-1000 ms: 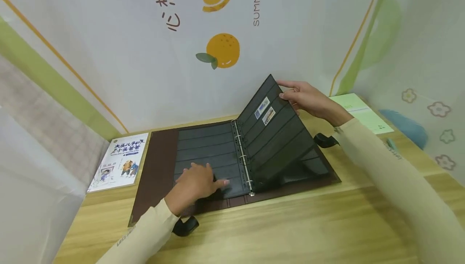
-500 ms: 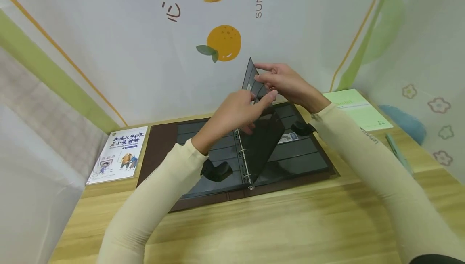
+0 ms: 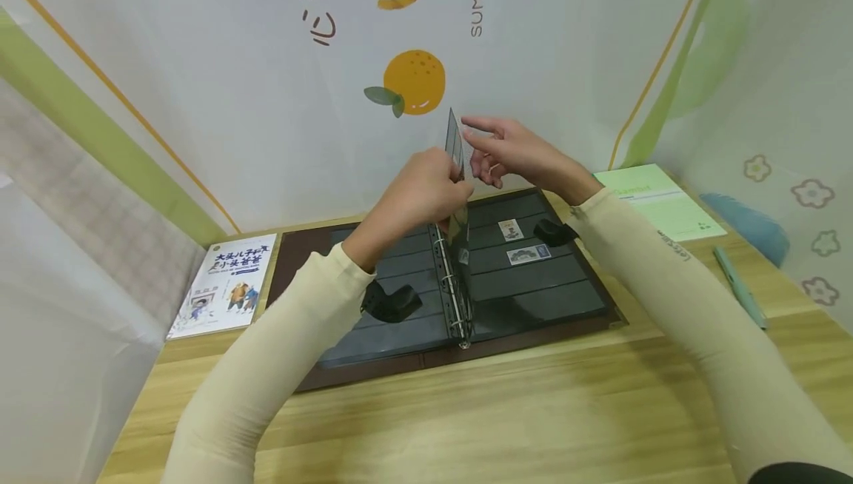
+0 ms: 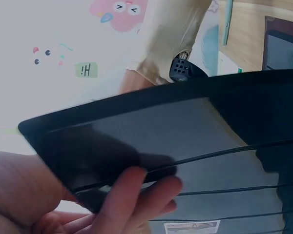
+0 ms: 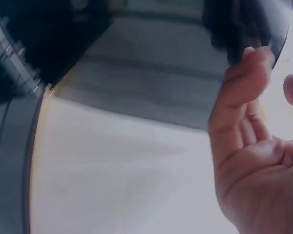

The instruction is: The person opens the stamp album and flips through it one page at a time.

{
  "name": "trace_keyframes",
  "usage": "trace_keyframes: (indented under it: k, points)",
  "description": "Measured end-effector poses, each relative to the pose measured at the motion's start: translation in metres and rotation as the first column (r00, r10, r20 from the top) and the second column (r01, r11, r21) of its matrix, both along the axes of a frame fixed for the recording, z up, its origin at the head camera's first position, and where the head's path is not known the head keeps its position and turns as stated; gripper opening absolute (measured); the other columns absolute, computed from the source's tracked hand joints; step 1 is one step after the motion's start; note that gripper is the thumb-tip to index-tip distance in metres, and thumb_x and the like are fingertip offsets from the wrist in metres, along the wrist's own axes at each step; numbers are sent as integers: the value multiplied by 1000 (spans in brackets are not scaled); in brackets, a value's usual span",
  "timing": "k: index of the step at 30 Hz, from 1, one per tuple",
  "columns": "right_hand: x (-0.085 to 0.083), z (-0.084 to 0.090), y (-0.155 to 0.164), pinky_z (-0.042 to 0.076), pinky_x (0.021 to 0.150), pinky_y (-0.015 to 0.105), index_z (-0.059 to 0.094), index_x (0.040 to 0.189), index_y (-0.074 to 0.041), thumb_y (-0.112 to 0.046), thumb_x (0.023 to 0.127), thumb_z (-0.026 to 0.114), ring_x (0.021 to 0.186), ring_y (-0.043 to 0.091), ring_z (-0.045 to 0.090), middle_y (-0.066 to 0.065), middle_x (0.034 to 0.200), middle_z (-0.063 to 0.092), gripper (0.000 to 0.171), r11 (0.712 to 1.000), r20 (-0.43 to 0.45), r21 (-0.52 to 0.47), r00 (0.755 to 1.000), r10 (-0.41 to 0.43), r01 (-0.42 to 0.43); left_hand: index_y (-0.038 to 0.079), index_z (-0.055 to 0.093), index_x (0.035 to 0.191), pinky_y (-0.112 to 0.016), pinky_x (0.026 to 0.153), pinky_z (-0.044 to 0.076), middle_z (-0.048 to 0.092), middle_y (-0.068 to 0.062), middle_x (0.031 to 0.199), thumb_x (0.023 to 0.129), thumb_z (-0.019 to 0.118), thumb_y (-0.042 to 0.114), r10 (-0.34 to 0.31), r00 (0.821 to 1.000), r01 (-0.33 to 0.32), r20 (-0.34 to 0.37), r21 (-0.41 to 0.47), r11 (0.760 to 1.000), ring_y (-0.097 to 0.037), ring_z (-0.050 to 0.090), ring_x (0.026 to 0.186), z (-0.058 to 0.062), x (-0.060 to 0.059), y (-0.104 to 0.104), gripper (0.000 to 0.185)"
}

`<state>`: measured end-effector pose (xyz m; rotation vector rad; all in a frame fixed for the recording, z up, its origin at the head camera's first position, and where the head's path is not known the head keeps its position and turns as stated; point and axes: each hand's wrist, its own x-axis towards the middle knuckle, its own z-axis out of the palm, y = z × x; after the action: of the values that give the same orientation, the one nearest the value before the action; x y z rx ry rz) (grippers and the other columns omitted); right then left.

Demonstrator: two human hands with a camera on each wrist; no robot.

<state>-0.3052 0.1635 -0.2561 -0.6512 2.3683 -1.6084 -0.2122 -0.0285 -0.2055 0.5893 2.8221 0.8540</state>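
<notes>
The wooden table [image 3: 506,417] carries an open brown ring binder [image 3: 293,262], lying flat and well back from the near edge, with bare wood in front of it. To its left lies a picture book [image 3: 223,284]; to its right lie a green sheet [image 3: 656,203] and a pen [image 3: 736,286], both apart from the binder, so the room for moving is mostly upward and toward the person.

The black pocket page [image 3: 455,145] stands nearly upright on the rings [image 3: 453,299], seen edge-on from the head view. It looks thin, light and glossy, likely flexible and a little slippery, and a hard pull could tear it at the ring holes; the free upper edge is the sensible place to hold it.

The left hand [image 3: 423,192] grips that upper edge, thumb and fingers [image 4: 136,187] curled around it. The right hand [image 3: 509,151] is spread, fingers relaxed, just beside the page's top; whether a fingertip touches it cannot be told.

Two stamps [image 3: 512,230] sit in the pockets of the flat right-hand page.
</notes>
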Motion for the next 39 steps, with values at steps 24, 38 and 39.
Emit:
trace_keyframes:
  k: [24, 38, 39]
  points:
    - [-8, -126, 90, 22, 120, 65, 25, 156, 9, -46, 90, 74, 150, 54, 16, 33, 164, 14, 98, 640, -64, 768, 996, 69, 5, 2, 37, 155, -35, 75, 59, 75, -13, 84, 95, 58, 8, 128, 992, -127, -2, -153, 980, -14, 68, 51, 13, 11, -73, 64]
    - [-10, -135, 92, 17, 123, 63, 24, 158, 4, -49, 90, 72, 153, 51, 10, 27, 166, 10, 98, 668, -37, 744, 999, 22, 13, -11, 31, 153, -39, 61, 60, 74, -29, 100, 96, 63, 8, 279, 954, -268, 107, -102, 958, -17, 68, 53, -79, 18, -172, 68]
    - [-9, -136, 93, 17, 123, 63, 24, 158, 4, -49, 90, 72, 153, 51, 10, 27, 167, 10, 98, 669, -36, 743, 999, 21, 12, -12, 31, 152, -40, 63, 60, 74, -28, 98, 96, 63, 9, 288, 951, -276, 112, -115, 954, -17, 68, 52, -88, 17, -175, 68]
